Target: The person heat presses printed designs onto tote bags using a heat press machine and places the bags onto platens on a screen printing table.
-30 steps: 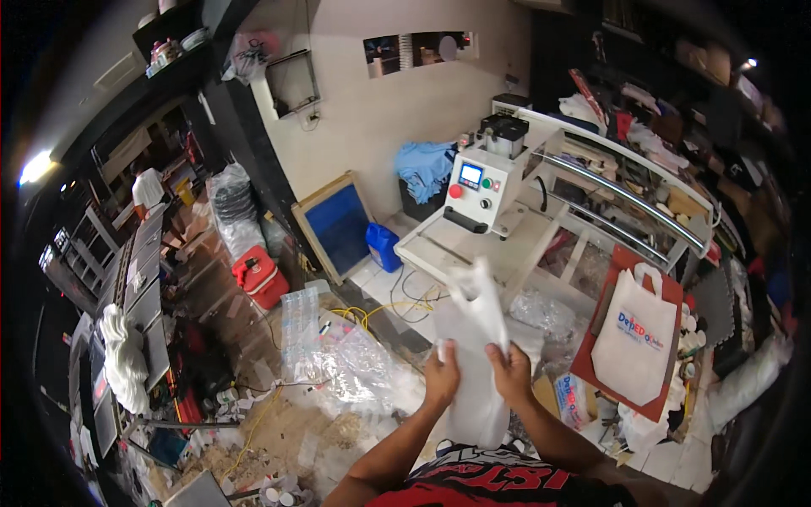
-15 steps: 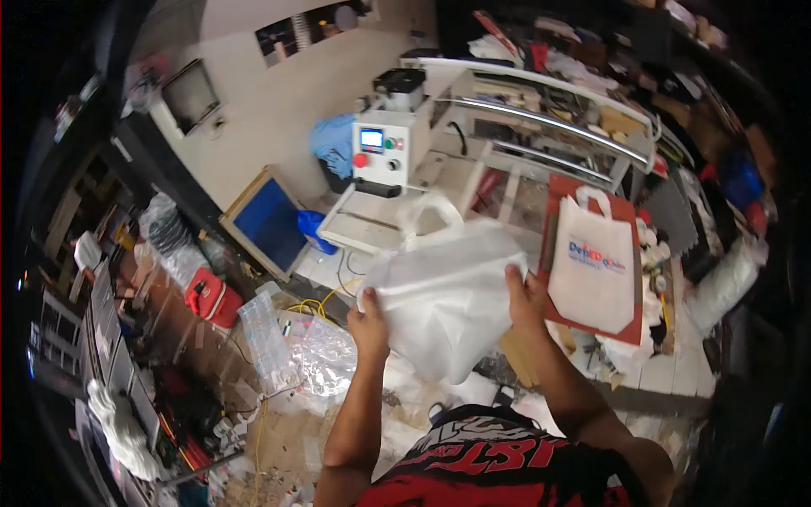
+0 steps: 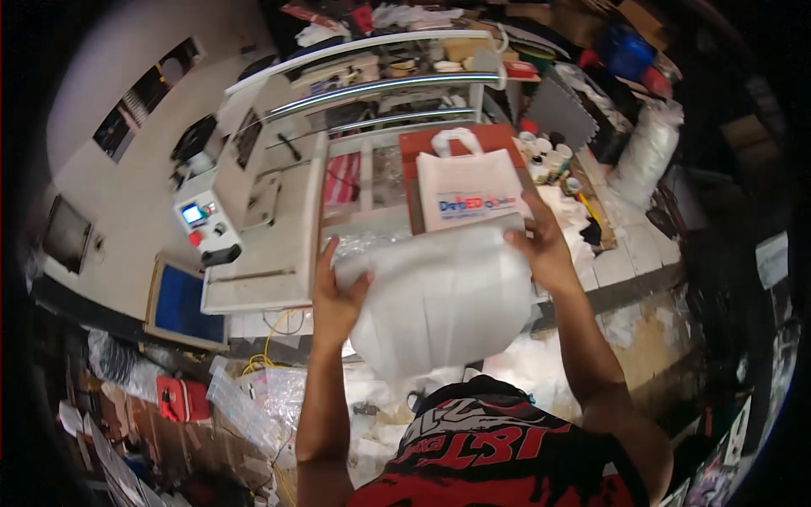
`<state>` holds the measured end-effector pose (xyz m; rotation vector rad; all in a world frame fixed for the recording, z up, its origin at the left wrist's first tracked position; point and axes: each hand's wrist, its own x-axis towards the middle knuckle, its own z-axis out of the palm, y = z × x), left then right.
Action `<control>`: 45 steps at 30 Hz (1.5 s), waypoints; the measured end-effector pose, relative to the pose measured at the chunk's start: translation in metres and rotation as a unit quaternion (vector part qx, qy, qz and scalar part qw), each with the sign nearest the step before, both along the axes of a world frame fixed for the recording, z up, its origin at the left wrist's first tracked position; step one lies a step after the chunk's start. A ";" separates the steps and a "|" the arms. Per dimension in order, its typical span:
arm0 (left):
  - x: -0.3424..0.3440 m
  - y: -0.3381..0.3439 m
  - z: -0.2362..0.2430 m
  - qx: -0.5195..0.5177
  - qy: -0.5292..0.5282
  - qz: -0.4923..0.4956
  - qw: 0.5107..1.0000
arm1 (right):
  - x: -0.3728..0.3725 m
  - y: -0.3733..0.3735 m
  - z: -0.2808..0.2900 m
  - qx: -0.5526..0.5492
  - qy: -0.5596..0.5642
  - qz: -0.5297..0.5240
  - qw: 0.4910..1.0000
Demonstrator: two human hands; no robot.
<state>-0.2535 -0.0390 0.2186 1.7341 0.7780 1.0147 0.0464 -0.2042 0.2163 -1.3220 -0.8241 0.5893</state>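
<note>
Between my hands hangs a plain white fabric bag [image 3: 439,300], its top edge stretched across and its body drooping toward me. My left hand [image 3: 338,296] grips the bag's left side, thumb on the near face. At the right upper corner, my right hand [image 3: 538,245] pinches the fabric. Just beyond it lies a printed white tote bag [image 3: 469,182] with a looped handle, flat on a reddish-brown board [image 3: 414,145]. The held bag covers the printed bag's lower part. The held bag's handles are not visible.
A white machine with a small screen and buttons [image 3: 207,221] stands at the left. A framed blue screen [image 3: 187,302] leans below it. Beyond runs a metal-barred frame [image 3: 380,91]. Several small containers [image 3: 549,156] crowd the bench's right. A red container [image 3: 182,399] and plastic sheets litter the floor.
The view has turned right, away from the machine toward the printed bag. Both hands keep hold of the white bag, whose handle loop no longer shows; its top edge is now straighter.
</note>
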 end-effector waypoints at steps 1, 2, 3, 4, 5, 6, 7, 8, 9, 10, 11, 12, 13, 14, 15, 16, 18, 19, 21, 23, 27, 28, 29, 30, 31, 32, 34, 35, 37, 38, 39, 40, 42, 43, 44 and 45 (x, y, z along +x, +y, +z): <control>0.025 0.014 0.004 0.137 0.078 0.005 0.987 | 0.020 0.007 0.024 -0.004 -0.028 -0.010 1.000; 0.054 0.019 0.024 0.137 0.044 0.011 0.990 | 0.052 0.015 0.029 -0.020 -0.134 -0.084 0.987; 0.080 0.025 0.051 0.136 0.010 0.021 0.990 | 0.060 0.018 0.061 0.046 -0.192 -0.129 0.972; 0.099 0.033 0.073 0.246 0.001 0.062 0.967 | 0.069 0.024 0.088 0.102 -0.251 -0.179 0.946; 0.114 0.035 0.095 0.352 -0.010 0.102 0.931 | 0.077 0.025 0.110 0.256 -0.257 -0.184 0.914; 0.129 0.025 0.116 0.362 -0.119 0.133 0.915 | 0.078 0.010 0.140 0.305 -0.326 -0.246 0.860; 0.136 0.025 0.114 0.369 -0.166 0.153 0.902 | 0.080 0.011 0.150 0.376 -0.356 -0.302 0.800; 0.144 0.026 0.110 0.375 -0.211 0.173 0.886 | 0.089 0.013 0.142 0.388 -0.370 -0.297 0.790; 0.149 0.039 0.081 0.313 -0.273 0.144 0.898 | 0.100 0.017 0.131 0.400 -0.382 -0.292 0.780; 0.165 0.048 0.058 0.314 -0.231 0.159 0.907 | 0.131 0.032 0.099 0.396 -0.412 -0.286 0.769; 0.182 0.058 0.027 0.357 -0.042 0.198 0.912 | 0.145 0.046 0.055 0.257 -0.428 -0.277 0.821; 0.207 0.065 -0.013 0.368 0.136 0.189 0.900 | 0.163 0.053 0.015 0.098 -0.467 -0.266 0.837; 0.232 0.067 -0.062 0.334 0.280 0.149 0.888 | 0.199 0.067 -0.064 -0.041 -0.423 -0.213 0.880; 0.239 0.067 -0.112 0.155 0.435 0.091 0.882 | 0.195 0.075 -0.110 -0.234 -0.396 -0.155 0.874; 0.233 0.070 -0.176 0.239 0.464 0.078 0.850 | 0.204 0.075 -0.171 -0.190 -0.482 -0.134 0.845; 0.231 0.064 -0.192 0.234 0.470 0.079 0.847 | 0.194 0.070 -0.189 -0.217 -0.463 -0.128 0.849; 0.232 0.050 -0.203 0.206 0.422 0.090 0.878 | 0.187 0.068 -0.193 -0.246 -0.443 -0.120 0.854; 0.235 0.049 -0.199 0.202 0.426 0.088 0.878 | 0.185 0.066 -0.185 -0.222 -0.452 -0.141 0.852; 0.239 0.047 -0.189 0.175 0.444 0.102 0.873 | 0.186 0.061 -0.187 -0.199 -0.459 -0.158 0.851; 0.243 0.047 -0.186 0.148 0.435 0.094 0.883 | 0.191 0.061 -0.192 -0.216 -0.475 -0.152 0.839; 0.246 0.042 -0.173 0.209 0.459 0.129 0.854 | 0.188 0.064 -0.185 -0.238 -0.439 -0.180 0.847; 0.246 0.044 -0.174 0.207 0.460 0.131 0.853 | 0.184 0.067 -0.173 -0.208 -0.464 -0.182 0.841; 0.248 0.047 -0.175 0.242 0.392 0.091 0.883 | 0.181 0.071 -0.168 -0.179 -0.488 -0.184 0.834; 0.251 0.052 -0.176 0.275 0.321 0.051 0.905 | 0.183 0.079 -0.168 -0.179 -0.488 -0.182 0.835; 0.261 0.052 -0.175 0.273 0.321 0.048 0.906 | 0.189 0.087 -0.169 -0.165 -0.500 -0.083 0.846; 0.273 0.053 -0.174 0.304 0.332 -0.034 0.892 | 0.192 0.098 -0.168 -0.146 -0.506 0.020 0.850; 0.286 0.066 -0.174 0.331 0.340 -0.115 0.873 | 0.195 0.116 -0.168 -0.212 -0.525 0.074 0.821; 0.288 0.074 -0.176 0.294 0.373 -0.126 0.871 | 0.195 0.123 -0.164 -0.277 -0.539 0.125 0.785; 0.292 0.086 -0.172 0.253 0.405 -0.135 0.868 | 0.201 0.134 -0.148 -0.315 -0.529 0.149 0.774; 0.296 0.087 -0.161 0.213 0.489 -0.164 0.830 | 0.202 0.133 -0.143 -0.357 -0.518 0.167 0.759; 0.298 0.086 -0.152 0.171 0.568 -0.193 0.782 | 0.200 0.131 -0.144 -0.361 -0.515 0.167 0.759; 0.298 0.084 -0.148 0.171 0.567 -0.193 0.782 | 0.200 0.131 -0.143 -0.384 -0.511 0.184 0.747; 0.297 0.079 -0.144 0.151 0.592 -0.202 0.765 | 0.201 0.136 -0.145 -0.408 -0.506 0.199 0.733; 0.297 0.079 -0.144 0.150 0.593 -0.203 0.765 | 0.199 0.139 -0.148 -0.411 -0.486 0.178 0.750; 0.299 0.080 -0.144 0.156 0.606 -0.203 0.753 | 0.198 0.140 -0.151 -0.415 -0.465 0.156 0.767; 0.299 0.080 -0.145 0.162 0.619 -0.202 0.742 | 0.199 0.137 -0.154 -0.417 -0.463 0.157 0.766</control>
